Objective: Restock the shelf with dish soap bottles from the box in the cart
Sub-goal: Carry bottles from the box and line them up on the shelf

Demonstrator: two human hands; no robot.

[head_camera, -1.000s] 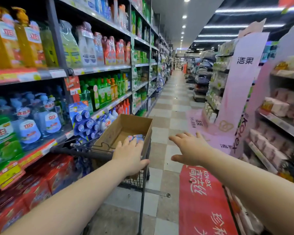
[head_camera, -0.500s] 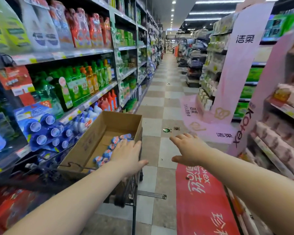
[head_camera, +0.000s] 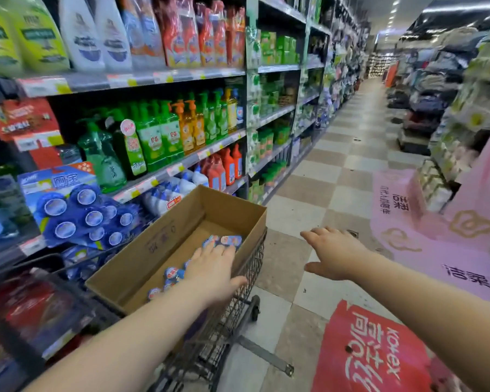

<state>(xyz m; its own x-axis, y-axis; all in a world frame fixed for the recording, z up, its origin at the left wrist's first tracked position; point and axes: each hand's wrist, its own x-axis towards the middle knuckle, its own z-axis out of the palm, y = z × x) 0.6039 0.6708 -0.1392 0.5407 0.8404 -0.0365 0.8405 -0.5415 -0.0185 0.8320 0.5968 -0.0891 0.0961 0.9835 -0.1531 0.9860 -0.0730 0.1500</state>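
Inside the cardboard box (head_camera: 181, 230) — blue-capped bottles (head_camera: 224, 240) in a row — left hand (head_camera: 212, 274) spread flat above.

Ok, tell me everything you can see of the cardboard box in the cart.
The cardboard box is plain brown corrugated card, open-topped, with faint printing on its long left wall. It sits upright in the black wire cart, beside the shelves. It is mostly empty: the bare floor shows, with only a row of bottles with blue and white tops along its right wall. The left hand reaches in over those bottles, thumb across the box's right rim. The right hand is clear of it.
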